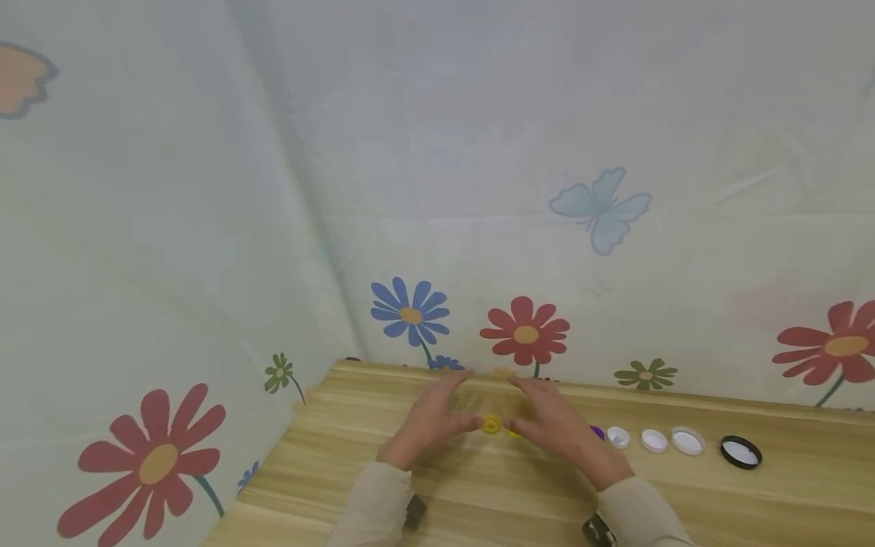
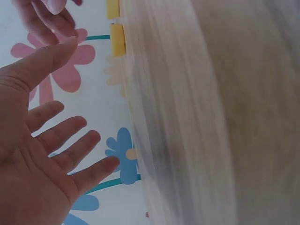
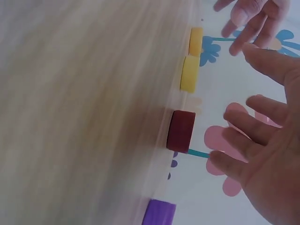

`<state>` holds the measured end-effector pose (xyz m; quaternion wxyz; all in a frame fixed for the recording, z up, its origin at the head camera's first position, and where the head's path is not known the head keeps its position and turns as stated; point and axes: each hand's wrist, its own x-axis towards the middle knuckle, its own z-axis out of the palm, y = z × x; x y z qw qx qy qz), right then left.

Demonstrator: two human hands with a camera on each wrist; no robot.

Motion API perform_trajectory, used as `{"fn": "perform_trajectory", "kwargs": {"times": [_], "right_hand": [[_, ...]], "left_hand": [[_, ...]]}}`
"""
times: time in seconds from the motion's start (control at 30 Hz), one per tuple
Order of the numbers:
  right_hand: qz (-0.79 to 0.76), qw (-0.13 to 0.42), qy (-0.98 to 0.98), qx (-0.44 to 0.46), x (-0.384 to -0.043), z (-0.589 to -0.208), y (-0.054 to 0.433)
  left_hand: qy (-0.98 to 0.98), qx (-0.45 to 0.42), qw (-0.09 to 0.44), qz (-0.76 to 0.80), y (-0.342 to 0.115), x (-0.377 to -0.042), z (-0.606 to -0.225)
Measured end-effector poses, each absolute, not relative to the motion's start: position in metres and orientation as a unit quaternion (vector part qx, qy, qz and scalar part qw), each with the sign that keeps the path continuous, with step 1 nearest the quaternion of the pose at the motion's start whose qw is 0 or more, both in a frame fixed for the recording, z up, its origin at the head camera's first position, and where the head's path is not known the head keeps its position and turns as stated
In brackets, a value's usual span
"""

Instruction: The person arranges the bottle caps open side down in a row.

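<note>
Both hands hover over the wooden table, palms facing each other. In the head view my left hand (image 1: pixel 427 416) is left of a small yellow ring (image 1: pixel 491 431), its thumb tip close beside it. My right hand (image 1: pixel 557 425) is on the other side, partly covering a second yellow piece (image 1: pixel 513 434). Fingers on both hands are spread and hold nothing. From the right wrist, two yellow pieces (image 3: pixel 190 74) stand in a row with a dark red piece (image 3: pixel 182 131) and a purple piece (image 3: pixel 159 213). The right hand hides the dark red one in the head view.
Right of the hands, the row continues with several round white pieces (image 1: pixel 654 441) and a black-rimmed disc (image 1: pixel 741 452). A flower-printed cloth (image 1: pixel 437 190) hangs behind the wooden table (image 1: pixel 328 456) and along its left side.
</note>
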<state>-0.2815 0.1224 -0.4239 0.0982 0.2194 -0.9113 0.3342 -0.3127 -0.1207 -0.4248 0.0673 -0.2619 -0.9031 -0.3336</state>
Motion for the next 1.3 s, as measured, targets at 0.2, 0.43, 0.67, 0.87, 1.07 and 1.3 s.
{"fn": "perform_trajectory", "kwargs": {"times": [0.2, 0.43, 0.67, 0.87, 1.07, 1.3], "right_hand": [[0.356, 0.052, -0.91, 0.207, -0.283, -0.425, 0.119], [0.373, 0.019, -0.905, 0.204, -0.287, -0.424, 0.114], [0.368, 0.007, -0.904, 0.216, -0.294, -0.429, 0.111], [0.363, 0.02, -0.904, 0.223, -0.296, -0.432, 0.107], [0.357, 0.037, -0.907, 0.221, -0.298, -0.436, 0.102], [0.344, 0.041, -0.912, 0.219, -0.3, -0.439, 0.097]], "left_hand": [[-0.904, -0.245, 0.035, -0.348, -0.12, -0.312, -0.427], [-0.896, -0.248, 0.008, -0.369, -0.119, -0.315, -0.427], [-0.889, -0.256, -0.006, -0.381, -0.118, -0.319, -0.432], [-0.888, -0.261, -0.012, -0.378, -0.117, -0.32, -0.435], [-0.89, -0.255, -0.021, -0.376, -0.115, -0.319, -0.437], [-0.899, -0.242, -0.029, -0.363, -0.112, -0.317, -0.436]]}}
